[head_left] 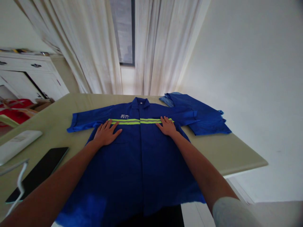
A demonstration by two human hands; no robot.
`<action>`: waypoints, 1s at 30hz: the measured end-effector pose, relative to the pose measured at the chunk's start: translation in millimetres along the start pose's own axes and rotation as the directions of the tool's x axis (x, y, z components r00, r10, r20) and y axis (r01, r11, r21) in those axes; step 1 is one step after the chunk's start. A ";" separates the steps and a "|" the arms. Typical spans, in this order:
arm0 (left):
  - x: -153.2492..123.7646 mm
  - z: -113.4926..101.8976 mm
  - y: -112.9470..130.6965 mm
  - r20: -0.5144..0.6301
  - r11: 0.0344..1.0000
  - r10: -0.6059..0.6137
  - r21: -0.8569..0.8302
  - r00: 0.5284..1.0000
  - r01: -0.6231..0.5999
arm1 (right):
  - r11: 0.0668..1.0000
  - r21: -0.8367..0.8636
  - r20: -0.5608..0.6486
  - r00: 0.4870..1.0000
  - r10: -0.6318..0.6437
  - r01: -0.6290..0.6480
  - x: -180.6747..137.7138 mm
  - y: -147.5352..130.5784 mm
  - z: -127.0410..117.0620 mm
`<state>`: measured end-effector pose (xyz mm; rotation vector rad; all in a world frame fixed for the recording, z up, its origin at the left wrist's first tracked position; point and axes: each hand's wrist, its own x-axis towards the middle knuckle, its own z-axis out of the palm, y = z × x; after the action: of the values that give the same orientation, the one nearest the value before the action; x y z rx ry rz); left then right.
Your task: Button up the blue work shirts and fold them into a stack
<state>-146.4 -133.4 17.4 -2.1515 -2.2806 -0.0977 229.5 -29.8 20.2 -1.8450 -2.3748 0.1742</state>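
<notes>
Head view of a royal-blue cotton work jacket (139,157) with a yellow-green reflective chest band (132,121), laid front up and buttoned on a pale green-beige table (227,151); its collar points away from the person and its hem hangs over the near table edge. The left hand (105,134) lies flat, palm down, fingers spread, on the jacket's chest just below the band, left of the button placket; it grips nothing. The right hand (167,126) lies likewise flat and palm down with fingers spread slightly, its fingertips touching the band on the right of the placket. Both bare forearms extend from the lower frame; a light sleeve edge (234,211) shows at the right upper arm. The jacket's left-side sleeve (87,121) stretches outward across the table. A second blue garment (201,118) lies folded loosely at the far right of the table, touching or overlapping the jacket's other sleeve. On the table's left lie a dark flat tablet (40,171) and a white rectangular device (17,143). Behind the table hang cream curtains (99,47) around a narrow window (123,31); a white cabinet (30,75) stands at the left.
</notes>
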 end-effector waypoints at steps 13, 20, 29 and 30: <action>7.5 -6.2 14.9 0.041 1.000 -0.005 0.020 0.999 0.004 | 0.946 0.064 0.033 0.946 -0.321 0.319 -3.0 -35.4 9.0; -81.4 8.9 19.2 -0.086 0.989 0.144 -0.012 0.986 -0.146 | 0.940 0.046 0.050 0.940 -0.339 0.337 -9.0 -40.4 5.3; -114.3 2.9 25.8 -0.108 0.994 0.102 -0.034 0.989 -0.106 | 0.937 0.033 0.037 0.936 -0.350 0.349 -58.1 -49.3 -0.4; -104.0 -0.2 34.6 -0.101 0.994 0.099 -0.042 0.990 -0.104 | 0.946 0.037 0.019 0.946 -0.323 0.322 -56.6 -57.3 -2.5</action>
<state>-105.7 -235.2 14.3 -2.2265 -2.1336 -0.2544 189.1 -98.8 30.7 -1.4180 -2.6293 0.2019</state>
